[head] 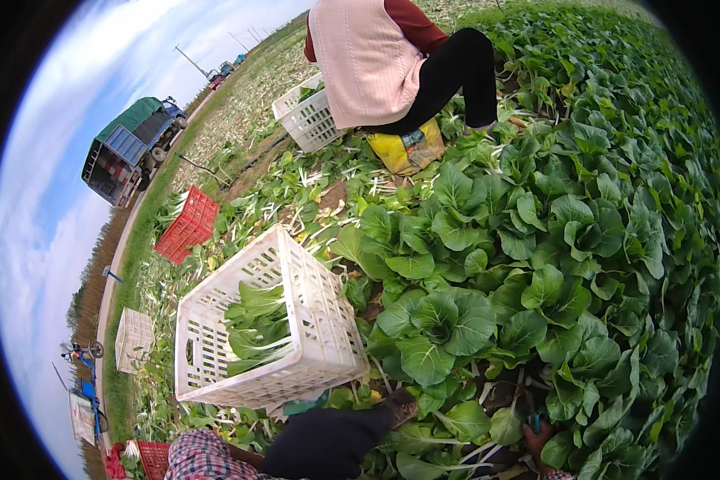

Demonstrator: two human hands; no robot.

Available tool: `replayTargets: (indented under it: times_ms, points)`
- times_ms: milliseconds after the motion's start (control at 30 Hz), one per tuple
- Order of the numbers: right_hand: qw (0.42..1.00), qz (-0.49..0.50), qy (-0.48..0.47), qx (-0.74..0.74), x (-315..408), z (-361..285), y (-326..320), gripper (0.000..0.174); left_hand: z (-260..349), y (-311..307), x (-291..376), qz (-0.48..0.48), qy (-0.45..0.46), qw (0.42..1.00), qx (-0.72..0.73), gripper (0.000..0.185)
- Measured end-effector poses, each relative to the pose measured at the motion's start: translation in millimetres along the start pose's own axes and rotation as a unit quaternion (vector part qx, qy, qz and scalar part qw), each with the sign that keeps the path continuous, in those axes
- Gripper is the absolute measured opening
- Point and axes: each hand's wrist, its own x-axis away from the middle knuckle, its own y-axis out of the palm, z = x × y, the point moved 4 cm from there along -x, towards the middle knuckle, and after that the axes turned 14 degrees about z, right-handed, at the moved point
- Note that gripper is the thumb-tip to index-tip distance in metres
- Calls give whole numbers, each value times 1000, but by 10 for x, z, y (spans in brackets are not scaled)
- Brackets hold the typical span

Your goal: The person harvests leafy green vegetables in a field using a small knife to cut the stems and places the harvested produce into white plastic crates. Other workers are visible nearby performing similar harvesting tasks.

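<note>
At the bottom right my right hand (539,447) grips a tool with a blue-green handle (536,422), low among the bok choy plants. Leaves hide the tool's working end. Beside that hand lie loose leaves with white stalks (471,456). My left hand is out of view; only its plaid sleeve (198,453) and a bit of forearm (246,457) show behind my dark-clad knee (330,441). Just beyond the knee, a white plastic crate (330,336) stands tilted in the view, partly filled with cut bok choy (258,327).
Ahead, a co-worker in a pink vest (363,66) sits on a yellow sack (405,147) beside another white crate (312,120). Dense bok choy (606,240) covers the right side. To the left are a red crate (187,225), a truck (135,147) and a blue three-wheeler (87,390).
</note>
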Motion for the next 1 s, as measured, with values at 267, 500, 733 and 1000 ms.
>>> replayTargets:
  times_ms: [267, 500, 733, 1000]
  points:
    - [979, 94, -177, -49, -71, 195, 44, 52, 203, 47, 131, -21, -4, 999, -50, 27]
    - [969, 53, -238, -31, -89, -126, -141, 60, 379, 149, -10, -25, 8, 997, -72, 26]
    - [982, 29, -186, 16, -13, -448, -258, 64, 468, 211, -167, -36, 32, 995, -90, 25]
    - [991, 68, -109, 42, 33, -310, -117, 60, 342, -356, 102, -96, 79, 973, -194, 25]
